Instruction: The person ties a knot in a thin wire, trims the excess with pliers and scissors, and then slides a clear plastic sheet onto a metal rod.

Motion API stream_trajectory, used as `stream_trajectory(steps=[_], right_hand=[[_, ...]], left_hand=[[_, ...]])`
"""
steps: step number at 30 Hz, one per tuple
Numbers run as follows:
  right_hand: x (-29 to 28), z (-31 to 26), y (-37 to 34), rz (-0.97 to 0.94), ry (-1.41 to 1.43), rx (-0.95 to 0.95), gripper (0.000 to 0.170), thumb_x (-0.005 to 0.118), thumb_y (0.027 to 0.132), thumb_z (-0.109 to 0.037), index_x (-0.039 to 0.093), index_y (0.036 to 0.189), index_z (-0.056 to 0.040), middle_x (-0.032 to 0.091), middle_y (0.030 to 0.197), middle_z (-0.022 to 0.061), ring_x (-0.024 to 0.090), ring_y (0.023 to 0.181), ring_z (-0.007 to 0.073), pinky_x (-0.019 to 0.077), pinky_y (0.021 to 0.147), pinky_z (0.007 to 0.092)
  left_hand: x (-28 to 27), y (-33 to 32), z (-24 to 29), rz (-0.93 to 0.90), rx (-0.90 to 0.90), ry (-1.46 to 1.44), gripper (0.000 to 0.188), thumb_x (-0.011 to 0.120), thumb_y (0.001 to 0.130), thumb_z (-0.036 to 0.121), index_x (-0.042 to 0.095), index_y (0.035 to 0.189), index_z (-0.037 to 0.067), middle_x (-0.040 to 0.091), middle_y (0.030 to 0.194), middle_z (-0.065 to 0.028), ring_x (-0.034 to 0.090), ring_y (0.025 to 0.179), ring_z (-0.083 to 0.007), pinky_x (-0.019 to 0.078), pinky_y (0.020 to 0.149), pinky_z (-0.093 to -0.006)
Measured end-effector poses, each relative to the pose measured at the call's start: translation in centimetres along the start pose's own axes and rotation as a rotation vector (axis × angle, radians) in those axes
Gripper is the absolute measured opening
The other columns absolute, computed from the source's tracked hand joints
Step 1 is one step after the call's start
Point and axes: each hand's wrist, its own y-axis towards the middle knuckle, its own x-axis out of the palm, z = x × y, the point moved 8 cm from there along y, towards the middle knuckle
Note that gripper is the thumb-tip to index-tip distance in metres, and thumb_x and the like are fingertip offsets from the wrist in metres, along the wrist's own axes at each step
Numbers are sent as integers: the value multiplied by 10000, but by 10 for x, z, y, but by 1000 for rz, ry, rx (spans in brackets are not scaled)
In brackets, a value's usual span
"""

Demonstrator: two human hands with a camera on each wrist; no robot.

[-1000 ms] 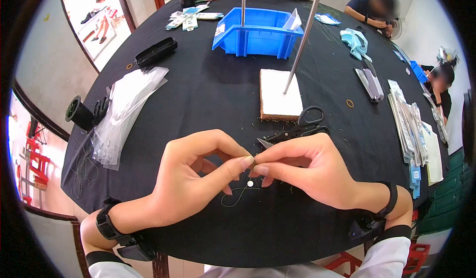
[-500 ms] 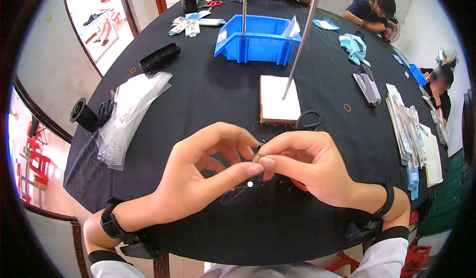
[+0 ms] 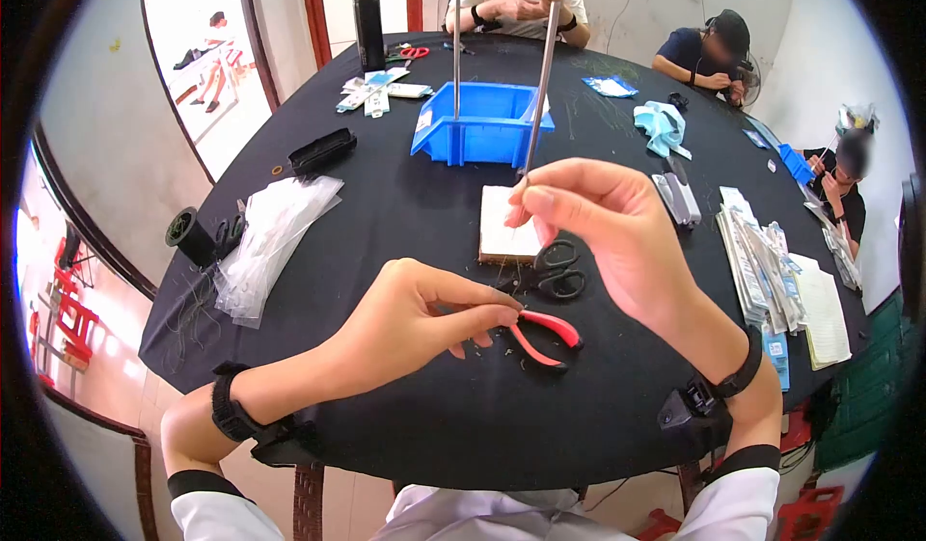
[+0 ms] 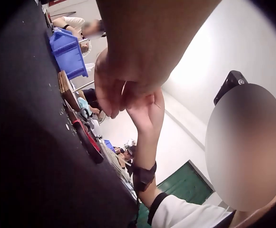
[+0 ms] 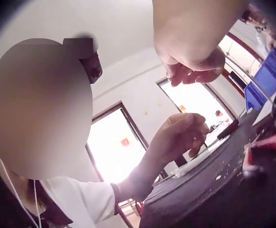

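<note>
Pinching tiny, unclear items (image 3: 522,176) at fingertips, both hands (image 3: 617,228); red-handled pliers (image 3: 556,324) beside the left (image 3: 420,314)

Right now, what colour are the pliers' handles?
The pliers' handles are red with black ends, clearest in the head view.

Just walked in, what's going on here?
A person's left hand and right hand are raised over a black-covered table, apart, fingers drawn together as if for fine work. Anything between them is too small to make out. Red-handled pliers and black scissors lie on the table, in neither hand. A white-topped block and blue bin stand beyond.
</note>
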Motion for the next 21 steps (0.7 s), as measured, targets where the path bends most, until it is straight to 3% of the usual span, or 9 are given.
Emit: stream_trajectory(steps=[2, 7, 10, 14, 21], right_hand=[[-11, -11, 5, 28, -58, -6, 142, 610, 873, -93, 661, 952, 13, 655, 860, 86, 556, 712, 77, 455, 685, 208], [-35, -43, 32, 41, -84, -44, 206, 592, 901, -186, 654, 1009, -22, 650, 869, 55, 545, 673, 64, 447, 640, 193], [-48, -57, 52, 83, -111, -68, 197, 629, 877, -214, 679, 970, -48, 680, 851, 31, 551, 643, 15, 445, 609, 158], [-70, -52, 77, 117, -94, -53, 199, 642, 867, -227, 689, 956, -56, 676, 835, 22, 554, 619, 9, 437, 579, 145], [-82, -57, 94, 68, -201, -59, 210, 663, 846, -219, 696, 940, -34, 635, 730, 2, 480, 583, 35, 361, 528, 164]], left_hand=[[3, 3, 10, -13, 13, 0, 194, 615, 879, 131, 688, 996, -5, 697, 853, -68, 633, 705, -89, 519, 597, -200], [-7, 17, 30, 81, 31, -150, 216, 611, 884, 137, 677, 993, -37, 695, 871, -100, 648, 739, -112, 538, 616, -224], [-20, 29, 45, 135, 104, -96, 218, 610, 887, 150, 680, 992, -28, 695, 862, -99, 649, 743, -112, 540, 622, -232], [-20, 40, 47, 136, 155, -70, 287, 619, 886, 201, 655, 1055, -28, 685, 895, -92, 639, 786, -101, 519, 603, -210], [-62, 59, 83, 422, 369, 213, 292, 537, 929, 184, 609, 1138, -7, 648, 963, -81, 596, 735, -85, 499, 550, -203]])
